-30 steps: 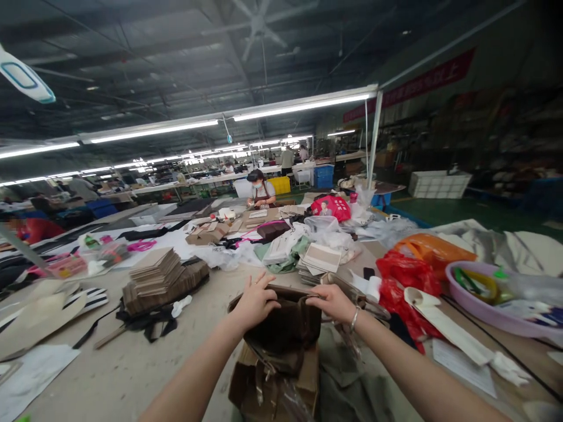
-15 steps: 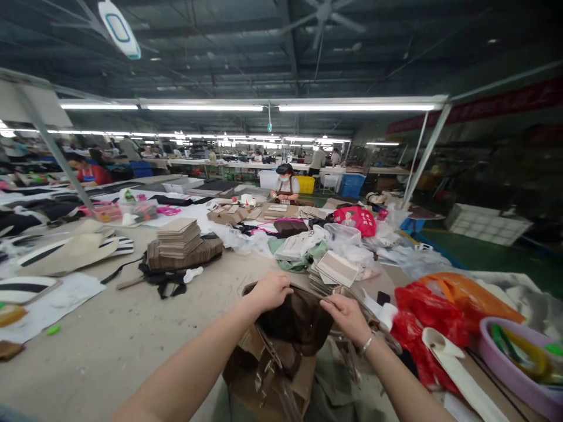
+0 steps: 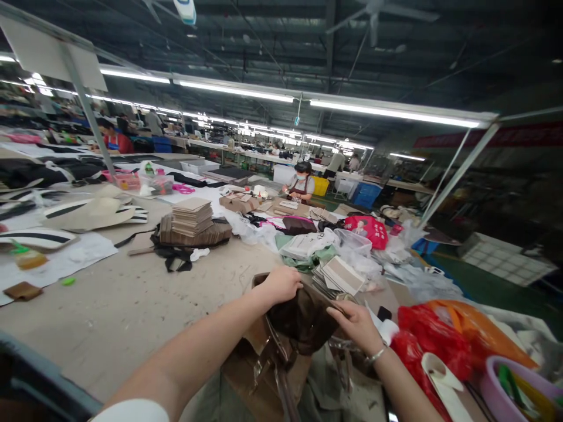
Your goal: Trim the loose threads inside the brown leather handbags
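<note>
A brown handbag (image 3: 246, 375) with straps and metal fittings is in front of me at the table's near side. Its dark brown lining (image 3: 303, 316) shows between my hands. The fingers of my left hand (image 3: 284, 284) are closed on the bag's far rim. On the right, my right hand (image 3: 354, 321) pinches the rim between thumb and fingers, and a bracelet circles that wrist. The bag's mouth is held spread, and its lower part is partly hidden by my left forearm.
A stack of brown pieces (image 3: 191, 220) stands left of centre. Beyond the bag lie light panels (image 3: 341, 275) and plastic bags (image 3: 352, 243). A red bag (image 3: 433, 337) and a purple basin (image 3: 505, 387) are at right. A co-worker (image 3: 301, 184) sits across the table.
My view has tilted and shifted, so the scene appears rotated. Both hands keep their hold on the bag's rim, with little change in the bag itself.
</note>
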`<state>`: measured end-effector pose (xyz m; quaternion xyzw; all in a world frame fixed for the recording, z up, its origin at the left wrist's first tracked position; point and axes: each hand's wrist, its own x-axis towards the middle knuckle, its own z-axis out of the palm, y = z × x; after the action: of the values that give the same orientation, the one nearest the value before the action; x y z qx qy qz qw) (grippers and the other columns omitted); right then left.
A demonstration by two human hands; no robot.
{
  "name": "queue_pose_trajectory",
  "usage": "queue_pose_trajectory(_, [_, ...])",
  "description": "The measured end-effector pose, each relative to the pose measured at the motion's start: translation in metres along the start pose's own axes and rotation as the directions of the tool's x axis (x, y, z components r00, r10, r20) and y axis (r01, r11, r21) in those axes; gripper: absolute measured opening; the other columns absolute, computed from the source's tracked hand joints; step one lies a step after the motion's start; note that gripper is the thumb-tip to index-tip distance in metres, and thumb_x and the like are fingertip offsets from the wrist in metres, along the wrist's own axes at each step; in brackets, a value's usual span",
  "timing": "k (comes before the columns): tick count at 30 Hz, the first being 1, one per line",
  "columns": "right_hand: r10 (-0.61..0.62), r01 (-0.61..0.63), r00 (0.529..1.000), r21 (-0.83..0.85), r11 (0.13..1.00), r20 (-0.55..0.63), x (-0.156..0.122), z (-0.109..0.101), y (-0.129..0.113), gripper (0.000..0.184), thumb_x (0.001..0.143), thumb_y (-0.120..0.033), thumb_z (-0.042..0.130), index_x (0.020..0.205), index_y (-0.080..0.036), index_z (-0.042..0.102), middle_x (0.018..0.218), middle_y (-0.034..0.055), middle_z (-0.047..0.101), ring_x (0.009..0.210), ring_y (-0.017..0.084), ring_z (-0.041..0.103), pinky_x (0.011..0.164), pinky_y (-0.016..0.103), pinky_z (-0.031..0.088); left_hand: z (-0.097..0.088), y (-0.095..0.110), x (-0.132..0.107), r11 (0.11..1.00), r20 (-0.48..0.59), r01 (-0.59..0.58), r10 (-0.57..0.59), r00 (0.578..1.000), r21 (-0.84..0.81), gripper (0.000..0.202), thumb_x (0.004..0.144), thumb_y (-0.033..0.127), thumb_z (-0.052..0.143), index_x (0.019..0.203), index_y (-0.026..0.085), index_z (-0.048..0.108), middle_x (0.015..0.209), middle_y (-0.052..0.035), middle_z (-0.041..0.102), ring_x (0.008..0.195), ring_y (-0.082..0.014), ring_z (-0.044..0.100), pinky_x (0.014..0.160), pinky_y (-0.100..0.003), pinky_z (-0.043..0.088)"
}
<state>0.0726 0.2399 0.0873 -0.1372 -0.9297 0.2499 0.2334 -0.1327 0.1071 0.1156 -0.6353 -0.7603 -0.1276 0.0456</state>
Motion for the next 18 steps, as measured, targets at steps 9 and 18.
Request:
queue_pose_trajectory(9, [-0.039,0.038,0.999,-0.099,0.994,-0.013,0.022,0.006,-0.014,0.027,0.084,-0.042,0.050,0.089,-0.024,0.069,0.086,0.0037,0.069,0.079,0.018,0.062,0.075,0.029,0.048,0.001,-0.001,0.000,1.000,-0.020,-0.003,0.003,1.000,-0.011,0.026,0.082,0.034,0.047,0.079,0.016,0.066,0.084,-0.0084,0.065,0.083,-0.0214,0.059,0.075,-0.032,0.046])
queue_pose_trajectory(18, [-0.074,0.060,0.995,-0.201,0.978,-0.062,0.025,0.012,-0.012,0.030,0.086,-0.040,0.047,0.073,-0.022,0.068,0.072,0.0025,0.067,0.070,0.017,0.060,0.065,0.027,0.044,-0.003,0.003,-0.004,1.000,-0.047,0.008,-0.008,0.999,0.000,0.026,0.081,0.035,0.047,0.079,0.016,0.066,0.084,-0.0083,0.066,0.081,-0.0213,0.060,0.072,-0.031,0.047])
